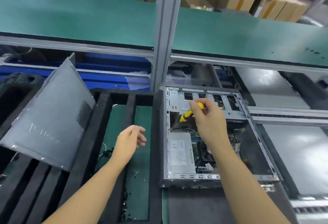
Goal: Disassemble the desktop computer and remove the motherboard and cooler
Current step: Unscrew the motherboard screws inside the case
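A grey side panel (49, 117) leans on black foam dividers (104, 117) at the left, well apart from the open computer case (198, 176) lying at the right of the green tabletop (140, 152). The right hand (207, 117) grips a yellow screwdriver (186, 114) over the case's far bay. Its forearm hides most of the motherboard (197, 137) and cooler (206, 152) beside the power supply (179, 152). The left hand (129, 138) hovers loosely open, holding nothing. The screwdriver's tip is blurred.

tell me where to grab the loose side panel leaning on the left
Probably by its raised right edge, coming from the right with the free left hand. The side panel lies tilted on the black foam rack, so that edge stands clear and is thin enough to pinch. The right hand holds the screwdriver.
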Demonstrator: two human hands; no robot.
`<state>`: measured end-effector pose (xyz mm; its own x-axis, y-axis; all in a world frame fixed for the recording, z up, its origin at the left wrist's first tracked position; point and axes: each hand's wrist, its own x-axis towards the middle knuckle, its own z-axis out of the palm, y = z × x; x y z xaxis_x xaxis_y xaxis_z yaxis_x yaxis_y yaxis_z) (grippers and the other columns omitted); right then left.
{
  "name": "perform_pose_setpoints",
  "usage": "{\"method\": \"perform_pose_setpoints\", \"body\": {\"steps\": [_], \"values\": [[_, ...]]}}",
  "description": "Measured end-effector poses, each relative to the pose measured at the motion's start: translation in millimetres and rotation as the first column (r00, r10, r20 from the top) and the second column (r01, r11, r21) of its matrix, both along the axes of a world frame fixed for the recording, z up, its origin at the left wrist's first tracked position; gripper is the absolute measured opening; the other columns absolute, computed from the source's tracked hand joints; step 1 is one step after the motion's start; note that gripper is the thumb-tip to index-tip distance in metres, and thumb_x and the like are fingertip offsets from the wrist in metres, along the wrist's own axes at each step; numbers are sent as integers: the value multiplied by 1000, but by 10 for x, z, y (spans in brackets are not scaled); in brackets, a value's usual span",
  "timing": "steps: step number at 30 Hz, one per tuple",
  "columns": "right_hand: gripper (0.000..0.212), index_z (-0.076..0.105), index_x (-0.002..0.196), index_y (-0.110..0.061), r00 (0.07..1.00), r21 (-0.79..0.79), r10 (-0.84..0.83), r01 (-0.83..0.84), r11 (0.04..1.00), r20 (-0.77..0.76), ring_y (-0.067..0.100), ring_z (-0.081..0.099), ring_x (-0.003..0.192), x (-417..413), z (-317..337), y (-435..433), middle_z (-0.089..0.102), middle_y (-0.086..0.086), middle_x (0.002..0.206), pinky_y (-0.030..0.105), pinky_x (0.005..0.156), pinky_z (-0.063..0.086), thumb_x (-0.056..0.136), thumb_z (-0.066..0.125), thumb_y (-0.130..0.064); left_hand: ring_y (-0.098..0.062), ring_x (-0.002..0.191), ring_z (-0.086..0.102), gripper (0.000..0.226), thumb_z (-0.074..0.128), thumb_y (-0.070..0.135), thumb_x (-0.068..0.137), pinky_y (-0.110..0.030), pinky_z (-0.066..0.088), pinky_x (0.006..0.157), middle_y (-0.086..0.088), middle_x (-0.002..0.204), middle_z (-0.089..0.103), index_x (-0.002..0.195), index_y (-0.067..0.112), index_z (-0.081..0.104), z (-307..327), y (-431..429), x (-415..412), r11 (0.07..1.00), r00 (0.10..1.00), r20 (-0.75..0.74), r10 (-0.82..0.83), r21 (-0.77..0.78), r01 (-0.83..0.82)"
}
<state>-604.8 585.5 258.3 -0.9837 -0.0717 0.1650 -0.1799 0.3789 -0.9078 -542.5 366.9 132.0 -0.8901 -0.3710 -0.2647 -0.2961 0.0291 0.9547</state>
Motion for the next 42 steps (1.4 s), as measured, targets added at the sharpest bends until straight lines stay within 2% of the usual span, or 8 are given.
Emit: {"method": "perform_pose_setpoints", "body": {"steps": [6,9,13,18,21,26,35,42], "values": [[25,57,84,-35,985,-51,-170,170,984,2,12,48,54,-1,-49,584,65,-4,70,34,52,39,101,45,-51,-9,55,51,26,46,24,97,-19,43,49,7,73,67,86,38,65,509,683,-356,967,948,-248,-202,-206,152],[25,54,85,-41,982,-7,-183,183,983,-35,8,56,56,-26,-99,844,70,-4,81,28,52,48,99,40,-56,-4,59,55,21,51,23,96,-14,43,53,14,79,68,91,39,64,589,999,-529,893,902,-222,-370,-354,279],[16,52,90,-38,995,84,-97,96,992,8,14,60,60,-175,-277,1035,67,-2,79,42,57,54,98,47,-52,1,70,57,19,49,25,97,-26,47,65,20,87,66,98,37,64,500,1307,-746,659,869,47,-493,-632,408],[13,53,95,-33,976,251,148,-186,950,161,8,60,72,-508,-564,1015,63,-9,87,35,68,55,96,63,-24,-24,89,65,30,42,18,95,-34,49,76,2,105,70,104,26,69,341,1493,-1021,307,820,515,-249,-761,571],[12,52,108,-23,930,341,287,-352,871,228,20,60,87,-634,-722,957,63,1,101,41,78,53,99,59,-21,-27,99,65,29,47,12,96,-38,54,87,-9,118,65,116,18,67,327,1522,-1238,380,700,656,-283,-593,710],[13,46,107,-29,877,461,394,-479,747,274,18,55,75,-752,-923,930,55,-6,89,35,64,46,100,56,-23,-24,118,56,38,48,16,100,-31,42,96,-7,135,58,138,20,55,277,1438,-1455,370,471,760,-447,-323,871],[22,48,124,-25,868,477,446,-494,727,218,12,50,78,-789,-1175,940,50,-11,95,25,60,36,102,52,-25,-36,108,65,28,71,5,86,-45,49,102,-21,113,69,112,-3,69,56,1423,-1504,722,621,678,-394,-189,665],[18,46,115,-32,880,432,435,-473,768,191,-2,50,77,-814,-1278,945,48,-20,90,17,59,32,101,52,-22,-32,104,68,23,63,-2,89,-44,51,99,-18,107,72,109,3,74,13,1428,-1514,774,670,634,-386,-173,609]]}}
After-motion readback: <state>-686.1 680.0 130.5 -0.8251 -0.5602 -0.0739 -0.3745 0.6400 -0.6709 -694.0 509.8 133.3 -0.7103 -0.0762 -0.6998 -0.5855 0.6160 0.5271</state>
